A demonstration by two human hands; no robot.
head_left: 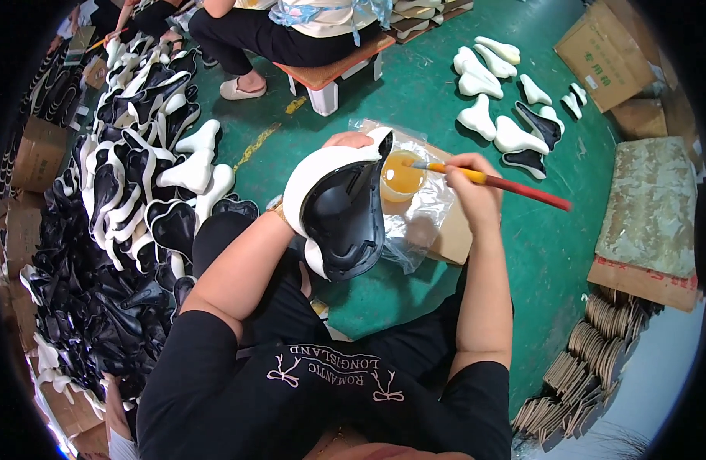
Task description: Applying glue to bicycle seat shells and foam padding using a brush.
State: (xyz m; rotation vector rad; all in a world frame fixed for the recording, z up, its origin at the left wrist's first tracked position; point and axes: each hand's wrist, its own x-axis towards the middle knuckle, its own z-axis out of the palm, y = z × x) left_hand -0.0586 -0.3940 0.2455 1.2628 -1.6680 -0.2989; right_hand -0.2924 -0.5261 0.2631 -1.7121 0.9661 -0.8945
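My left hand (348,139) is closed around a bicycle saddle (341,203), most of its fingers hidden behind it. The saddle is tilted so its hollow black shell faces me, with a white foam pad along the left edge and the nose pointing up to the right. In my right hand (476,188) is a paintbrush (514,189) with a red and yellow handle. Its bristle end points left, over the rim of a clear bowl of amber liquid (403,178). That bowl stands on plastic film (437,201) over a cardboard box (454,239), just right of the saddle.
To my left lie a heap of white-and-black saddles (138,169) and a pile of black shells (92,307). Several white foam pads (518,136) rest on the green floor at right. A person sits ahead on a low stool (330,77). Cartons (604,55) line the right.
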